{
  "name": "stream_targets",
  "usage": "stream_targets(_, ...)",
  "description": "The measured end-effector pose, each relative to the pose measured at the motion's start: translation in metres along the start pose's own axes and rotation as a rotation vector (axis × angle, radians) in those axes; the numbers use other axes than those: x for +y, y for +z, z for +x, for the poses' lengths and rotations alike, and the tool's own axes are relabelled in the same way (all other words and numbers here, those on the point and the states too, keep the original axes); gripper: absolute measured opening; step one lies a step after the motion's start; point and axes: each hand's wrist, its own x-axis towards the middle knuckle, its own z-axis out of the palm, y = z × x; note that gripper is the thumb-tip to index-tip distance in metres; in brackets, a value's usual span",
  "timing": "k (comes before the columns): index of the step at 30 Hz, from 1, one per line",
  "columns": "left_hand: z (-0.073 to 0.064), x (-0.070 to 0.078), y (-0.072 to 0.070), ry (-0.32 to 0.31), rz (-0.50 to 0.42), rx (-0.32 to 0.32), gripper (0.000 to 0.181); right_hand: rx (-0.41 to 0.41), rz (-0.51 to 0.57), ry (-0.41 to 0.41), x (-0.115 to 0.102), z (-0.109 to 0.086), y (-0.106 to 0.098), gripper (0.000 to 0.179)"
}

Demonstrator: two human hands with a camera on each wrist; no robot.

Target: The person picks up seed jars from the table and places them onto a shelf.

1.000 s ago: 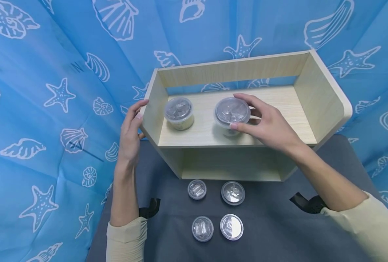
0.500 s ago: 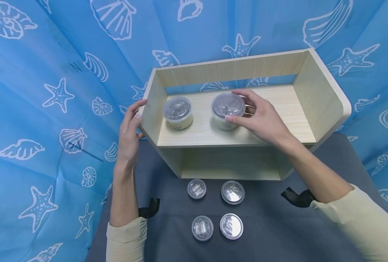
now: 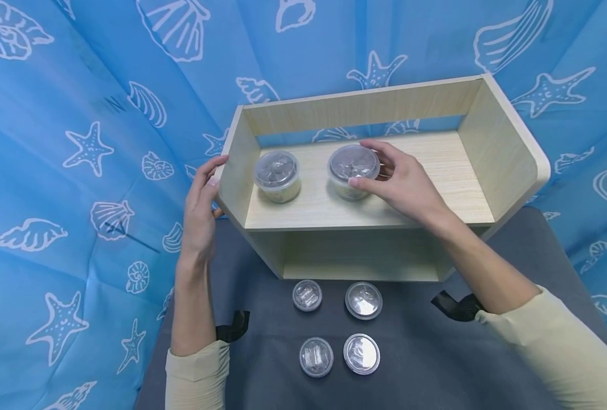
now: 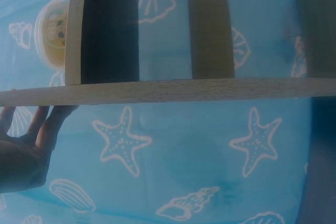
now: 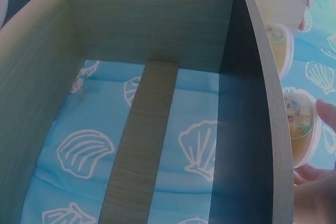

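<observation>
Clear plastic, round lidded tub (image 3: 353,171), upright at upper centre of the frame, apparently on a wooden shelf (image 3: 454,171). Just left of the nearer right hand (image 3: 411,185), pinched between thumb and fingers. Left hand (image 3: 199,213) at centre left, fingers spread against side panel (image 3: 239,176). Printing on tub too blurred to read.

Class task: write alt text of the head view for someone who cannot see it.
A right hand grips a round, clear plastic, lidded tub at the upper level of a pale wooden shelf unit, beside a similar tub; the left hand touches the unit's left side. Four round, clear-lidded containers lie nearer, on dark grey cloth.
</observation>
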Motion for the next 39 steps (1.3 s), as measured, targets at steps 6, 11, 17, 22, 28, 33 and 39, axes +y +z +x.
stream_targets(6, -0.001, 0.0, 0.0, 0.008, 0.003, 0.001, 0.04, -0.01, 0.023, 0.002, 0.001, 0.002, 0.002, 0.071)
stream_targets(11, 0.0, 0.0, 0.0, 0.009, 0.004, -0.003, 0.04, -0.011, 0.032, 0.007, 0.001, 0.001, 0.004, 0.07)
stream_targets(17, 0.0, 0.0, 0.0, 0.007, 0.008, -0.004, 0.04, -0.013, 0.029, 0.014, 0.002, -0.001, 0.005, 0.073)
stream_targets(22, -0.001, 0.0, 0.001, 0.009, 0.007, -0.002, 0.04, 0.0, 0.054, 0.006, 0.002, -0.003, 0.005, 0.077)
stream_targets(28, 0.0, 0.0, 0.0, 0.008, 0.009, -0.002, 0.04, 0.025, 0.061, 0.016, 0.001, -0.009, 0.002, 0.076)
stream_targets(33, 0.0, -0.001, 0.0, 0.008, 0.024, 0.001, 0.04, 0.037, 0.084, 0.007, 0.0, -0.015, -0.001, 0.074)
stream_targets(39, 0.0, 0.001, 0.001, 0.005, 0.022, 0.003, 0.04, 0.045, 0.102, -0.018, 0.0, -0.026, -0.004, 0.073)
